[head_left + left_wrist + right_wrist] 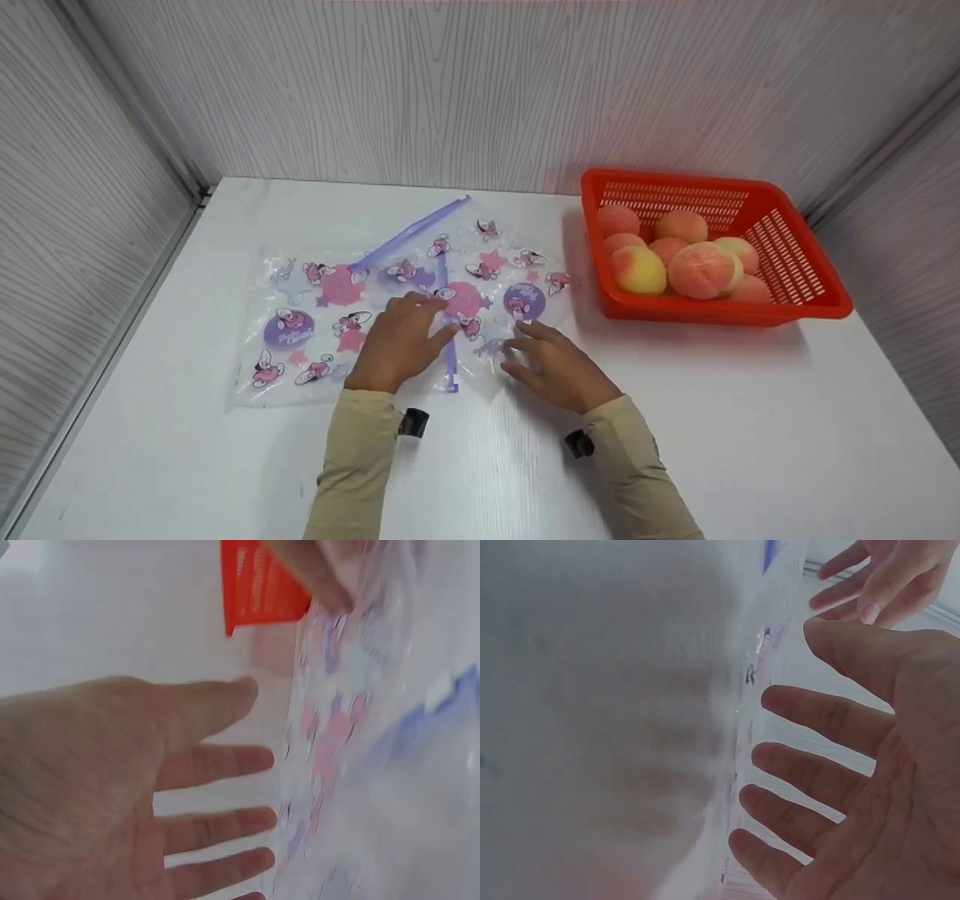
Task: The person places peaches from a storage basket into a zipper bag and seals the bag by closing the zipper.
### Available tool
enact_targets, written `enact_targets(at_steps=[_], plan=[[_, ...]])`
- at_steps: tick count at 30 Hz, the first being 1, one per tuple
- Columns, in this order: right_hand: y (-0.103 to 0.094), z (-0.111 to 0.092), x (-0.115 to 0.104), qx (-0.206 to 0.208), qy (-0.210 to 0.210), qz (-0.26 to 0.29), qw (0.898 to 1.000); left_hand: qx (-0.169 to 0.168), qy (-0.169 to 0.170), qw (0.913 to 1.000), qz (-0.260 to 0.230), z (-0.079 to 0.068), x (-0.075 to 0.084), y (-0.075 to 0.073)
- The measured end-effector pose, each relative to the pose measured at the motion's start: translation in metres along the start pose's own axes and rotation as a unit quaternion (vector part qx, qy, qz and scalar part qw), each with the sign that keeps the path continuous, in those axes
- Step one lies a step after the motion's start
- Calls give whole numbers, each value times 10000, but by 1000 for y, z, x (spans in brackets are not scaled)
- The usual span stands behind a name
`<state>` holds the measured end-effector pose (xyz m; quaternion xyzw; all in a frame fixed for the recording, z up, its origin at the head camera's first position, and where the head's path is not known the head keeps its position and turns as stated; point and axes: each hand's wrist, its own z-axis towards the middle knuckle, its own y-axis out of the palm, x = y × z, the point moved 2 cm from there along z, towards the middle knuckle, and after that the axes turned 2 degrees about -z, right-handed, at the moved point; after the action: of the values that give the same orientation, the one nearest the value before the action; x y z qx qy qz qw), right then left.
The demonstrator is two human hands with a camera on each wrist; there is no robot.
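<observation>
Clear plastic zip bags [341, 304] printed with pink and purple cartoons lie overlapping across the table. One purple zip strip [451, 364] runs front to back near the middle; another purple strip [412, 232] slants at the back. My left hand [397, 341] is over the middle of the bags beside the front strip, and its fingers look extended in the left wrist view. At the front right edge of the right-hand bag is my right hand [559, 367]. In the right wrist view its spread fingers [810, 716] are straight, close to the plastic [754, 679]. Neither hand grips anything.
A red slotted basket [720, 311] holding several peaches [701, 270] stands on the right, close beside the bags. Wood-grain panels [480, 97] enclose the white table [480, 480] at the back and both sides.
</observation>
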<state>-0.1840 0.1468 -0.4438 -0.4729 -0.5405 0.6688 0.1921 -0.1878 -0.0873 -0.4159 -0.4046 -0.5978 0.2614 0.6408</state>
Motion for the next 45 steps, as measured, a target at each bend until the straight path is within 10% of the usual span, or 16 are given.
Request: enact_targets(at_steps=[11,28,34,45], plan=[[2,0,-1,-147,-72,-86,9998,-25,-1198,9925,226,-5,-19,-14],[0,1,-6,-205,-181,282,9992,173,-1311,9884,-753,2,-23,-14],[3,0,-8,-264,-233,435,9984,732,-1177,9790,-1497,3,-23,-14],[9,1,-19,-200,-762,488,9957,716,-1296,9662,-2110,6,-24,-9]])
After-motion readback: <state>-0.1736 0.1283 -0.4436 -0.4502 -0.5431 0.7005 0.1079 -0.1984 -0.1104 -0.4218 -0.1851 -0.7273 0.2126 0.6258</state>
